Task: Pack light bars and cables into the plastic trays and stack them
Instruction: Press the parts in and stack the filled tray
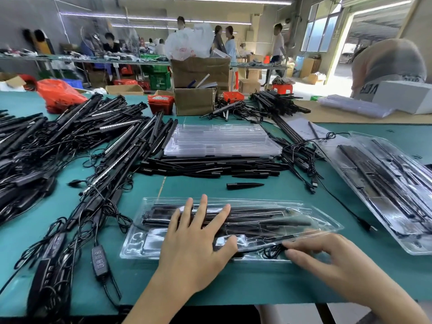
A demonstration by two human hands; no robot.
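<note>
Pressing flat left hand (198, 232) on tray (135, 242), right hand (327, 256) grip pinching cable (272, 250), light bars (70, 141) heaped left

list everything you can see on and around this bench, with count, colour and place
plastic tray: one, clear, near edge, part filled, under both hands
light bars: too many to count, black, piled at left
empty trays: one stack, clear, centre
black spikes: one row, in front of that stack
loose spike: one, black, between the row and the near tray
packed trays: clear, black contents, at right
controller: one, black, on a cable, near left
cardboard boxes: two, brown, far centre
red bag: one, far left
table: one, teal top
left hand: flat on the near tray
right hand: fingertips at the tray's near rim, by a cable
</note>
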